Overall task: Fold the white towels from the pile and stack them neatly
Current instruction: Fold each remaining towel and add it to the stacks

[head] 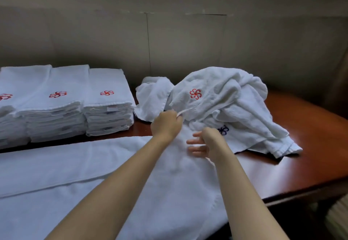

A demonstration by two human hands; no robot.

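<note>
At far left, three stacks [56,106] of folded white towels, each topped by a red pinwheel emblem, sit side by side on the desk [308,145] against the wall. In front of them a large white towel [75,174] lies spread flat across the near desk, reaching under both of your forearms. Your left hand [165,125], fingers curled, pinches the hem of a crumpled towel (the one with the red emblem facing up) at the near edge of the pile [226,104]. Your right hand [205,142] hovers just beside it over the flat towel, fingers loosely spread and holding nothing. A smaller crumpled towel [153,98] sits between the rightmost stack and the pile. The pile itself is heaped right of centre on the reddish-brown desk, a dark blue emblem [223,129] showing low on one towel just past your right hand.
</note>
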